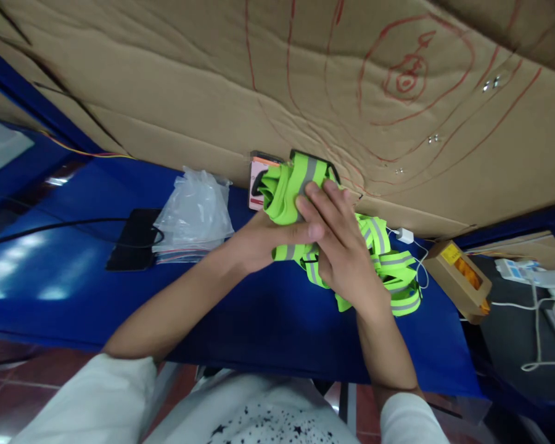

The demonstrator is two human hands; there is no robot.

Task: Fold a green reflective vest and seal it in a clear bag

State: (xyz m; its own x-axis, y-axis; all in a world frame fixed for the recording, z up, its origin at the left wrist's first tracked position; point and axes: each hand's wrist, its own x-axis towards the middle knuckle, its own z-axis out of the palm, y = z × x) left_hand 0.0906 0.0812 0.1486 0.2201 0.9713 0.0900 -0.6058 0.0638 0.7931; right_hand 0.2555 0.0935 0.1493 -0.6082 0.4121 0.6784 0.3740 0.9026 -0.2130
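A folded bundle of neon yellow-green reflective strap (284, 194) with grey stripes is held up above the table. My left hand (271, 240) grips it from below and the left, thumb across its front and the other fingers hidden behind. Stretched over the right side of the bundle, my right hand (345, 243) presses its straight fingers flat against the strap. A black edge or buckle part shows at the bundle's top. More of the same green strap (400, 290) lies in loose loops on the table, partly behind my right hand and wrist.
On the blue table (277, 327), clear plastic bags (197, 203) lie left of my hands beside a black flat device (134, 240). Behind the bundle stands a pink box (258, 179). A cardboard panel (176, 117) rises behind; a white plug (404, 235) and open carton (460, 277) are right.
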